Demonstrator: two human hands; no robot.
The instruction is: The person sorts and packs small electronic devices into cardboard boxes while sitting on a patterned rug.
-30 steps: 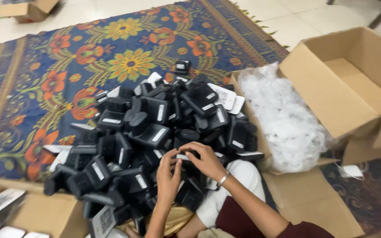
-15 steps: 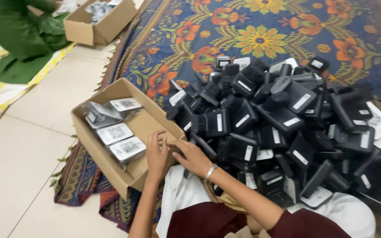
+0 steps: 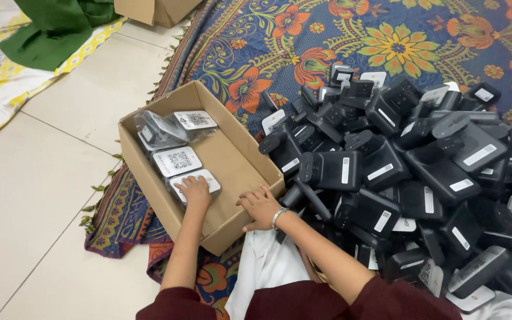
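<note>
Landmark: cardboard box (image 3: 232, 155), open, on the floral rug's edge.
Your right hand (image 3: 259, 205): fingers loosely spread on the box's near right wall, gripping nothing.
Your left hand (image 3: 195, 191): inside the box, palm down, flat on the nearest bagged device (image 3: 195, 182).
Further in: 2 more bagged devices (image 3: 176, 161) toward the box's far corner.
Right of box: heap of black devices (image 3: 410, 172).

We count three bagged devices (image 3: 179, 157) with white labels in the open cardboard box (image 3: 232, 157), lying in a row. We see one second cardboard box (image 3: 155, 10) at the top edge, one flowered rug (image 3: 256, 41), and one green cloth (image 3: 54, 29). The heap of black devices (image 3: 398, 172) holds dozens, too many to count exactly.
</note>
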